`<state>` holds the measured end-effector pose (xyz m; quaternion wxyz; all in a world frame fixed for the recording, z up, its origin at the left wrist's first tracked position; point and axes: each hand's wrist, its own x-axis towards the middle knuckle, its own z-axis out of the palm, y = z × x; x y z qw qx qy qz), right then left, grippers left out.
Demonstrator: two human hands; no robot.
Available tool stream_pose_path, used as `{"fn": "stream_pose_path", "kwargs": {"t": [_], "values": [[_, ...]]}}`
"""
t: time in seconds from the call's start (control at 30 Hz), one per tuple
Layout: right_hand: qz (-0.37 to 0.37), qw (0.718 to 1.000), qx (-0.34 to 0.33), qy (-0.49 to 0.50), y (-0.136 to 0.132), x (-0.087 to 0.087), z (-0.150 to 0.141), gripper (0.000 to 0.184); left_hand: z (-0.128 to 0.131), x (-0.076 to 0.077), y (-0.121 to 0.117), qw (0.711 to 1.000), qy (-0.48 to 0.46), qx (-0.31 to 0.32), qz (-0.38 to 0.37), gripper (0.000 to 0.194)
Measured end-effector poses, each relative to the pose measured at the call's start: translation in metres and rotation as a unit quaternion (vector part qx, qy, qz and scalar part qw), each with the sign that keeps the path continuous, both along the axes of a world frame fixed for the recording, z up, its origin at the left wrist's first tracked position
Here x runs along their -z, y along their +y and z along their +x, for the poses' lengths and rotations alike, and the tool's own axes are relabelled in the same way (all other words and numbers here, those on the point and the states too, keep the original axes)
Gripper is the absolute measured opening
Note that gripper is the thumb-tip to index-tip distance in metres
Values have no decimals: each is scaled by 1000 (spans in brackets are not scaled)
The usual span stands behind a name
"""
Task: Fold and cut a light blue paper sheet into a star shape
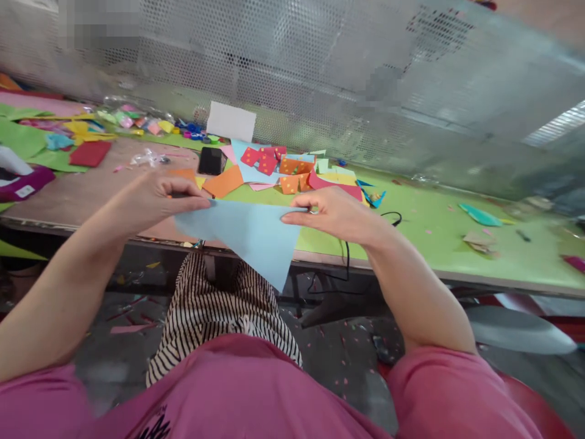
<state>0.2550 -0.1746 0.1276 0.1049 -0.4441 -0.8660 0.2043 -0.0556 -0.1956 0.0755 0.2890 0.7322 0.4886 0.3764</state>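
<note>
Orange scrap [225, 182], blk phone [211, 161] just beyond lt blue paper [251, 228]

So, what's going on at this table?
A person in a pink top is holding up a light blue sheet of paper at the table's near edge. The left hand and right hand grip its upper edge, and it hangs to a point below. Beyond it lie red paper pieces with yellow dots and a dark rectangular phone-like object, untouched.
</note>
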Motion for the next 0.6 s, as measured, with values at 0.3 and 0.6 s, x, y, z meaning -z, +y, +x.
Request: {"fn": "stream_pose_path", "kwargs": {"t": [0.3, 0.6], "values": [[4, 986, 3, 165, 2, 16, 5, 44, -5, 22, 7, 999, 31, -24, 12, 14], [124, 985, -37, 111, -19, 15, -14, 38, 39, 9, -13, 974, 159, 6, 164, 33]]}}
